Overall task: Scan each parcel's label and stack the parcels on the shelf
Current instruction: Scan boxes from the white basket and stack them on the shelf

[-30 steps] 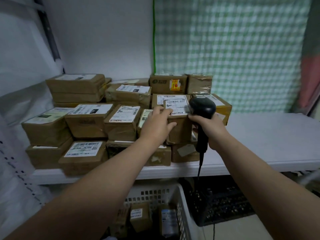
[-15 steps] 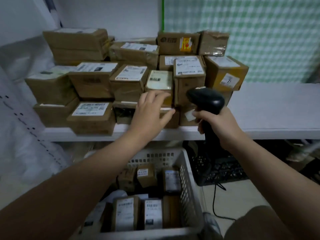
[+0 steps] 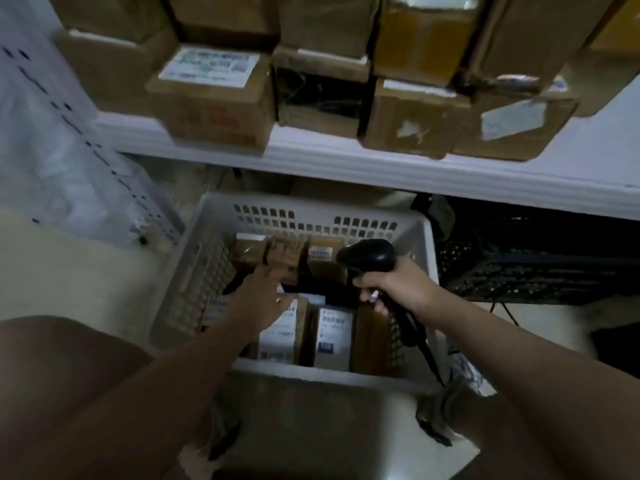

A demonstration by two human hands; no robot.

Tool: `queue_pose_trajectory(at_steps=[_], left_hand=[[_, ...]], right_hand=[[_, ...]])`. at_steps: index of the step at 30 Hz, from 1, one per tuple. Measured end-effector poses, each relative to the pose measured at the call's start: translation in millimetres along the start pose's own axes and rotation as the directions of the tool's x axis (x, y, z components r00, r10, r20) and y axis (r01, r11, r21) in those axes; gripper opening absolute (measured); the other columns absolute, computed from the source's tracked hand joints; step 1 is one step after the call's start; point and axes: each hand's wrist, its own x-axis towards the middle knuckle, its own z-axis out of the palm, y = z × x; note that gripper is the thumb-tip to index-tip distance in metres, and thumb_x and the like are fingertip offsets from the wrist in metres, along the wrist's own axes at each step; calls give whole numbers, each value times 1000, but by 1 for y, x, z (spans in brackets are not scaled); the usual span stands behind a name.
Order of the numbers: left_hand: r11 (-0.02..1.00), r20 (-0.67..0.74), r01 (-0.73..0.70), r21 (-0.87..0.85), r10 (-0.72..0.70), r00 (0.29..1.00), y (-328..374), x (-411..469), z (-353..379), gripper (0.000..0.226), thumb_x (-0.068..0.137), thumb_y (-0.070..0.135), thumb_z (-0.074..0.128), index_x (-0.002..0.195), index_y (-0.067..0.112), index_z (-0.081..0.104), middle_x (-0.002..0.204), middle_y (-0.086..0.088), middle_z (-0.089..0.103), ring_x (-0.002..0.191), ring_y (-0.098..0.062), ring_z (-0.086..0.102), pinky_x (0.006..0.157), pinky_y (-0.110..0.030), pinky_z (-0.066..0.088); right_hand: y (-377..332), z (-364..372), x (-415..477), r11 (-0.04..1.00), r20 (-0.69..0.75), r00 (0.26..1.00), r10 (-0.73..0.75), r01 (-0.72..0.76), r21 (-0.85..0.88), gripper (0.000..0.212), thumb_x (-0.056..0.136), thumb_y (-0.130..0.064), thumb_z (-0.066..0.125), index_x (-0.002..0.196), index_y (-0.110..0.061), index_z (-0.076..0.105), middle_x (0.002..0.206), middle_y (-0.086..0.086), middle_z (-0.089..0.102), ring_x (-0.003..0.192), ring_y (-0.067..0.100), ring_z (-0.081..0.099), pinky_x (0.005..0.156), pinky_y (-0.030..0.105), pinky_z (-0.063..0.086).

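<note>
My left grip [image 3: 265, 296] is down in the basket [image 3: 311, 216], fingers spread and holding nothing, just above a labelled parcel [image 3: 280, 336] at the near side. My right grip [image 3: 398, 285] is wrapped round the scanner [image 3: 367, 258], whose head hangs over the basket. Others sit stacked on the shelf [image 3: 381, 168] above. I think it best to take that parcel by its narrow edges, lift it clear of its neighbours with the label uncovered, and tilt the label toward the scanner before stacking it.
</note>
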Motion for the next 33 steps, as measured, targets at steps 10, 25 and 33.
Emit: queue_pose_trajectory(at_steps=[10,25,33], left_hand=[[873,313,483,-61,-443,840,-21,37,103,118,69,68,69,152,23,-3,157,-21,-7,141,-46,11,108,-55,30],[694,180,551,-463,-536,825,18,24,22,113,72,54,69,150,33,-10,147,-14,16,132,-39,27,105,-47,34],[478,20,338,-811,-554,832,69,-38,-47,103,60,55,75,142,22,22,129,-8,44,109,-24,52,83,-35,44]], right_hand=[[27,37,67,971,25,977,210,-205,-123,13,84,-12,71,90,0,69,73,14,66,47,17,56,48,28,47],[21,23,44,994,36,996,82,-79,-81,27,87,-14,70,111,-3,66,88,8,66,69,14,58,53,18,49],[-6,36,-30,924,22,926,-377,378,-57,48,70,-25,86,114,-20,65,109,-1,71,101,8,68,90,27,55]])
